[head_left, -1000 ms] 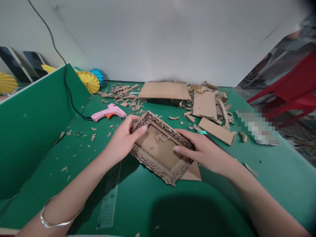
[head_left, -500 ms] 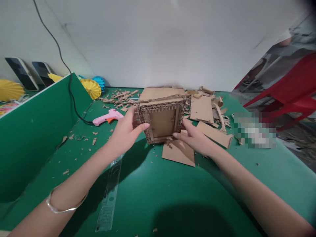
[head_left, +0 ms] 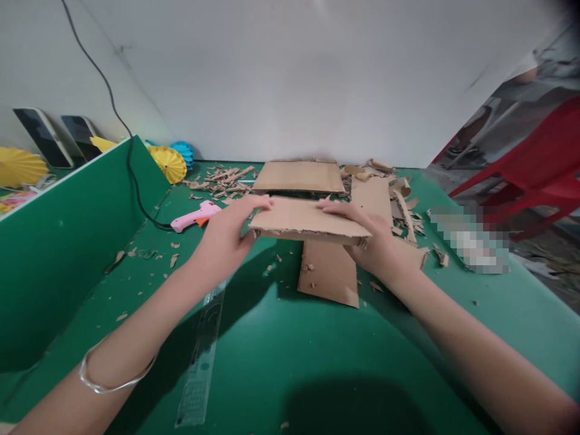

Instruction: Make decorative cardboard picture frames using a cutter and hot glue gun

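Observation:
Both hands hold a shallow cardboard tray point(head_left: 304, 219) above the green table point(head_left: 317, 362), turned upside down so its plain flat bottom faces up. My left hand point(head_left: 229, 238) grips its left edge, fingers on top. My right hand point(head_left: 374, 238) grips its right edge the same way. Under the tray a flat cardboard piece point(head_left: 330, 272) lies on the table, with small crumbs on it.
A pink glue gun point(head_left: 197, 215) with a black cord lies at the back left. A clear ruler point(head_left: 202, 356) lies near my left forearm. Cardboard sheets point(head_left: 299, 176) and scraps point(head_left: 222, 178) crowd the back. A green partition point(head_left: 67, 241) stands left; a red chair point(head_left: 534, 169) right.
The tray has gone from lying open-side up, to standing on edge, to upside down above the table. Crumbs have fallen onto the flat piece and the table.

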Motion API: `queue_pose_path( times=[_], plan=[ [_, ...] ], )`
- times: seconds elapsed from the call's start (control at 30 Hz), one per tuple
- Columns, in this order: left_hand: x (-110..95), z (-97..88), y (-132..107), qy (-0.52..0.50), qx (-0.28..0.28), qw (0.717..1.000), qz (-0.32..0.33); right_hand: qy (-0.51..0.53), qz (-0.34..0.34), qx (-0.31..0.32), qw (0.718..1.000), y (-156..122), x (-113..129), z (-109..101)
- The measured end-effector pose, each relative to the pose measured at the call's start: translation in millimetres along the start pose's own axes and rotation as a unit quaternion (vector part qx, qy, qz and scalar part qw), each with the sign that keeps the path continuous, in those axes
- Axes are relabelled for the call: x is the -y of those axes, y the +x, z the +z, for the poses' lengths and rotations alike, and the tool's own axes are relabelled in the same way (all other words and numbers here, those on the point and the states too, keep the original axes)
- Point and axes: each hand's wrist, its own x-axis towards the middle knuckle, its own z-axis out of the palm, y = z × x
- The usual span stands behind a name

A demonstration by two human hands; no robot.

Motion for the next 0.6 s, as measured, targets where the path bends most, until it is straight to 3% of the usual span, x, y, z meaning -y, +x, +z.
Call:
queue_pose_path(
  times=[0.07,0.13,0.2,0.3,0.33,0.4,0.47,0.53,0.6],
  plan=[
    [2.8,-2.3,-1.5,0.031,-0.040,0.999,-0.017,-0.062,0.014,-0.023,0.998,-1.0,-5.0,2.5],
    [6.5,-3.3,-6.4,0.051,-0.057,0.996,-0.044,-0.098,0.032,0.034,0.994,-3.1,-12.1,5.3],
    [8.3,-2.9,-15.5,0.072,-0.042,0.995,-0.054,-0.102,0.029,0.098,0.990,-5.7,-18.6,7.9],
    [0.3,0.4,-36.0,0.106,0.018,0.994,-0.032,-0.103,0.071,0.040,0.991,-8.6,-24.8,10.5],
    [-5.9,2.3,-44.3,0.105,0.048,0.993,-0.009,-0.102,0.093,0.017,0.990,-8.7,-26.0,11.0],
    [-22.2,7.8,-62.4,0.082,0.136,0.985,0.064,-0.098,0.111,0.028,0.989,-7.8,-27.7,11.4],
    [-39.5,16.1,-81.0,0.053,0.238,0.958,0.154,-0.094,0.116,0.035,0.988,-5.7,-29.3,11.2],
    [-50.6,27.4,-96.0,0.031,0.305,0.918,0.251,-0.088,0.146,-0.034,0.985,-3.7,-31.3,10.2],
    [-49.9,40.5,-101.8,0.018,0.322,0.894,0.310,-0.068,0.183,-0.114,0.974,-2.2,-33.8,8.5]
  ],
)
